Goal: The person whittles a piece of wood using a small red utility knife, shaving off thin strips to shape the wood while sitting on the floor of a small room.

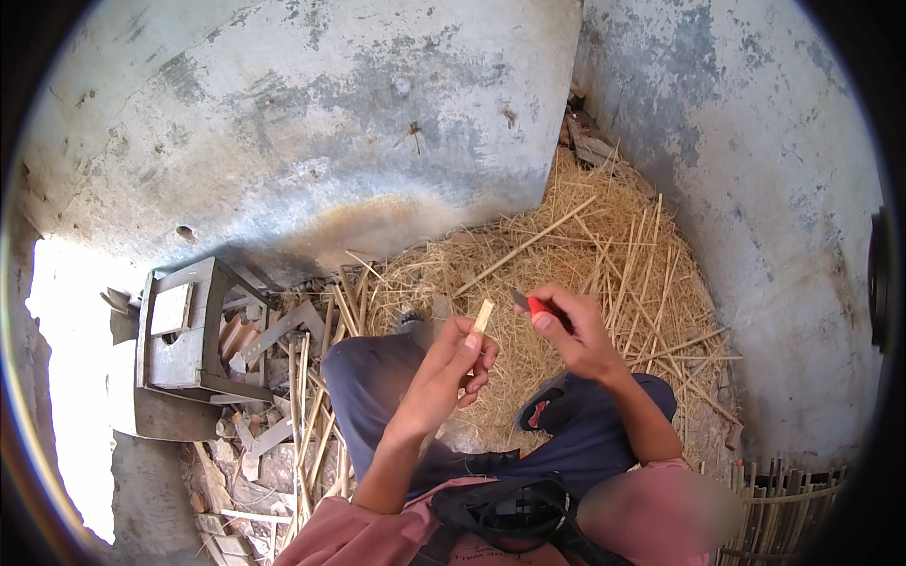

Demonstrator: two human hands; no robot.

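The left hand [451, 363] holds one short pale stick [482, 316] upright above the person's lap, its grip closed on the lower part, so only the top end shows above the fingers. The right hand [576, 330] is closed around one small knife [528, 304] with a red handle; most of the handle is hidden in the fist and only a short dark blade pokes out toward the stick, just beside its tip without clearly touching. The two hands are near each other over a heap of straw [566, 264] on the floor, with long thin sticks scattered through it, too many and too tangled to count. Left of the knees one wooden stool [184, 330] lies tipped on its side among wood scraps [274, 415]. A woven mat [783, 500] is cut off at the lower right edge. The left side is washed out by glare.
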